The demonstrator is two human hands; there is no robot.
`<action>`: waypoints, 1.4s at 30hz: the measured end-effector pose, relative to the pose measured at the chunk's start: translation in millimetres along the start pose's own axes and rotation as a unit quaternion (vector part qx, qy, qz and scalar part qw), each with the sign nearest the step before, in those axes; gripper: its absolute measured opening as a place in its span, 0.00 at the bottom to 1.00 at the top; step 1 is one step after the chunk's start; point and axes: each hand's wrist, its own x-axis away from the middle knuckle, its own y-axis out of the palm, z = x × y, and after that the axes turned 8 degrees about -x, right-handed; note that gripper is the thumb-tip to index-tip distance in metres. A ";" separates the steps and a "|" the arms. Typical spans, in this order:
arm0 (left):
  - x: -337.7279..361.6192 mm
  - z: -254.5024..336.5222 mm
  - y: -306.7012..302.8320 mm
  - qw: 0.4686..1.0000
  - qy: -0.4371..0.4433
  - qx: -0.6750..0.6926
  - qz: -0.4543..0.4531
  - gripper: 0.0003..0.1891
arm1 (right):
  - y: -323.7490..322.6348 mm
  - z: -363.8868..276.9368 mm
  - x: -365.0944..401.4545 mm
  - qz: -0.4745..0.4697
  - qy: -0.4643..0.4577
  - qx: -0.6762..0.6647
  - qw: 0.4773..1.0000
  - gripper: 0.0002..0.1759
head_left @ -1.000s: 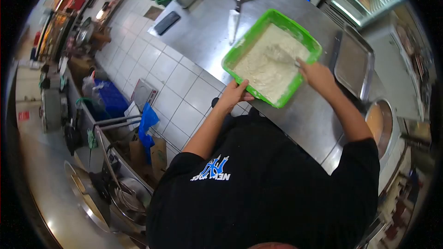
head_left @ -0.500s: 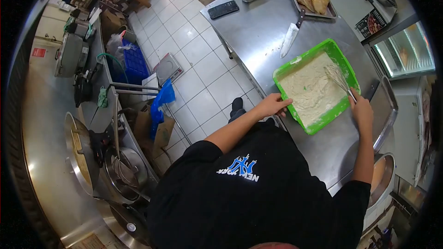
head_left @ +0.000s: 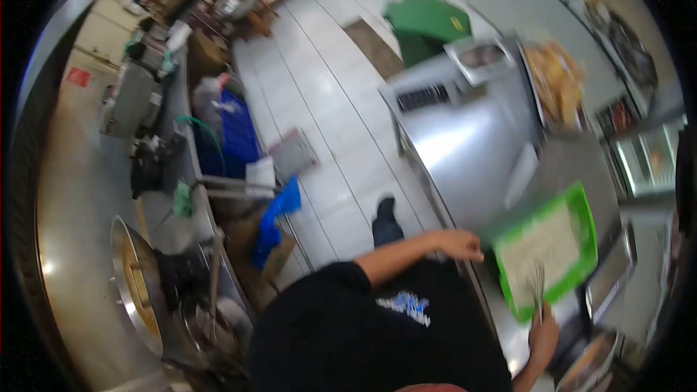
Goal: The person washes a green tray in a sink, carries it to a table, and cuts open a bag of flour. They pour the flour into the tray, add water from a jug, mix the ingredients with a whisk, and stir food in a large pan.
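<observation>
A green rectangular tub holds a pale, thick batter on the steel table. My right hand is closed round the handle of a wire whisk, whose wires rest in the batter at the tub's near side. Just left of the tub, off its rim, is my left hand; its fingers look curled, but blur hides whether anything is between them. Beyond the tub a knife lies on the table, smeared by motion.
A tray of bagged food, a metal container and a black phone are on the table's far part. A green bin stands behind. At left are a blue crate and a large pan.
The view has turned and blurred, shifting the table and tub lower and to the right. My left hand has come off the tub's rim. The whisk has moved to the tub's near side.
</observation>
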 end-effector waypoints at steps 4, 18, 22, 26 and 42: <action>56.7 -86.7 -102.9 0.986 0.013 0.113 0.126 0.14 | -41.2 -98.4 9.0 -0.106 0.192 -0.010 0.976 0.29; 169.8 -337.9 -226.5 0.885 -0.352 0.147 0.268 0.29 | 39.3 -18.3 46.1 0.026 0.251 -0.040 0.967 0.17; 202.3 -360.4 -201.9 0.885 -0.364 0.221 0.188 0.23 | 64.7 -71.4 11.7 0.129 0.348 -0.046 0.928 0.19; 242.4 -469.0 -179.7 0.939 -0.214 -0.267 -0.036 0.23 | 73.7 -71.8 -2.2 0.136 0.398 -0.095 0.902 0.21; 194.1 -317.1 -152.0 0.950 -0.286 0.068 0.103 0.22 | 0.2 25.8 -85.9 0.097 0.063 -0.140 0.983 0.22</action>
